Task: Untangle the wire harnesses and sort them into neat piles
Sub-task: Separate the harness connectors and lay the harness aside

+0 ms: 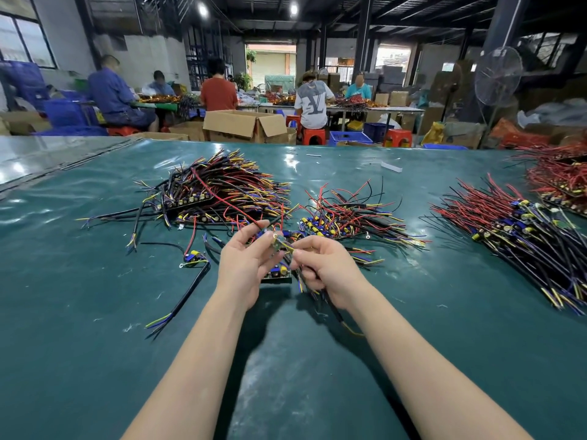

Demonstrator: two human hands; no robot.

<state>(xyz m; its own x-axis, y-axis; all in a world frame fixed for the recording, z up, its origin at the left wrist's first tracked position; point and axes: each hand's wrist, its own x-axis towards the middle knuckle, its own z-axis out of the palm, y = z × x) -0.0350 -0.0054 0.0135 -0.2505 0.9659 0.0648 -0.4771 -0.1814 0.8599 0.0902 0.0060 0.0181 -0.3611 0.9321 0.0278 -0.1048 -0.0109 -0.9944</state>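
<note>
Apparently both hands [244, 265] [324, 268] pinch one harness [279, 246] between them.

Ceiling: dark, two lit lamps [202, 9]
Upper left: window [22, 36]
Far centre: open doorway [270, 61]
Upper right: standing fan [498, 76]

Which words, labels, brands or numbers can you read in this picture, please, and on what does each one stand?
Nothing is legible.
White T-shirt: large grey print, perhaps letters, too blurred to read.
Wire harness held by left hand and right hand: any markings too small to read.
Cardboard box: no readable print.
</note>
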